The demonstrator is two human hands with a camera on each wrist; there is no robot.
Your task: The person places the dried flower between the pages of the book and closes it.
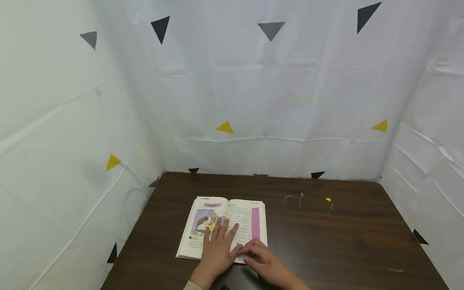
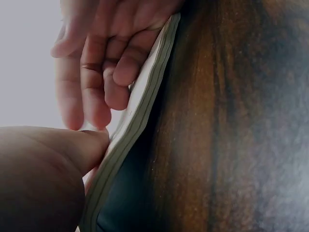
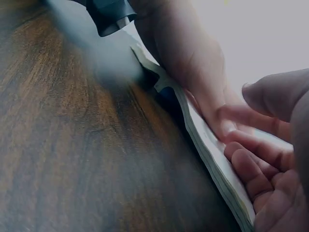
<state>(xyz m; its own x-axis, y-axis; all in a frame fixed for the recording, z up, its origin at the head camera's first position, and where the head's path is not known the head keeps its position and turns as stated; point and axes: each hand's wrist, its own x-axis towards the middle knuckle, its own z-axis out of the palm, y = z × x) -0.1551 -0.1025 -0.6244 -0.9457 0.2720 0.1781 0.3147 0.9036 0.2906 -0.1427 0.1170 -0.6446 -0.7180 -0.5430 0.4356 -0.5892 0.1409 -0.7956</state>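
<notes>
An open book (image 1: 197, 241) with a coloured picture on its left page and rows of print beside a pink strip on its right page lies on the dark wooden table. My left hand (image 1: 217, 251) rests on it with fingers spread across the middle fold. At the lower part of the right page is my right hand (image 1: 266, 262), fingers loosely bent, their tips by the left thumb. In the right wrist view the right fingers (image 3: 251, 169) lie along the book's page edge (image 3: 203, 150) and pinch nothing visible. The left wrist view shows the page block's edge (image 2: 140, 113) beside both hands.
The brown table (image 1: 326, 241) extends to the right of the book, with a small yellow mark (image 1: 328, 199) and thin pale scratches near its far side. White sheeting (image 1: 268, 92) with black, grey and yellow triangles encloses the back and sides. A dark device (image 3: 110, 17) sits on the left wrist.
</notes>
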